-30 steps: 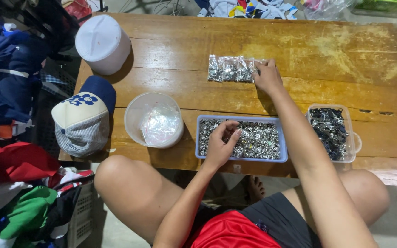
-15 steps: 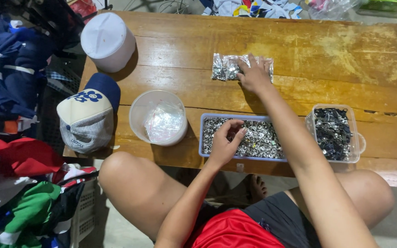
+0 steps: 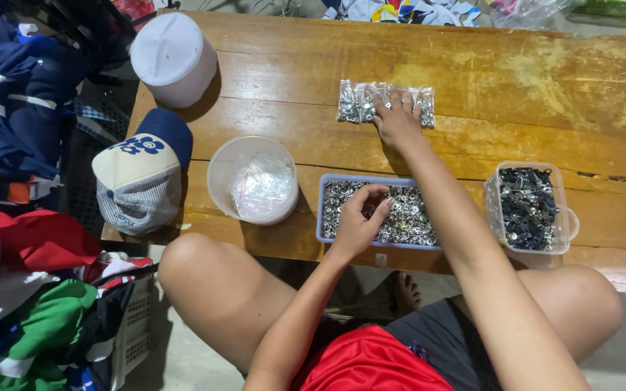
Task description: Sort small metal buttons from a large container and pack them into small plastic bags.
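Packets (image 3: pixel 360 101) under right hand (image 3: pixel 398 122) | left hand (image 3: pixel 360 221) in tray (image 3: pixel 325 210) | bowl (image 3: pixel 220 177) beside

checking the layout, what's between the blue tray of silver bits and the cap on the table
In the head view, a round clear tub holding small plastic bags sits between the blue tray and the cap.

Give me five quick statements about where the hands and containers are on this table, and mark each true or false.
1. The right hand rests on the small clear bags of metal parts. True.
2. The left hand is in the round clear bowl. False: it is over the blue tray of silver parts.
3. The clear tub of dark parts sits right of the blue tray. True.
4. The cap lies inside the white bucket. False: it lies at the wooden table edge, apart from it.
5. The round bowl holds dark parts. False: clear plastic bags.
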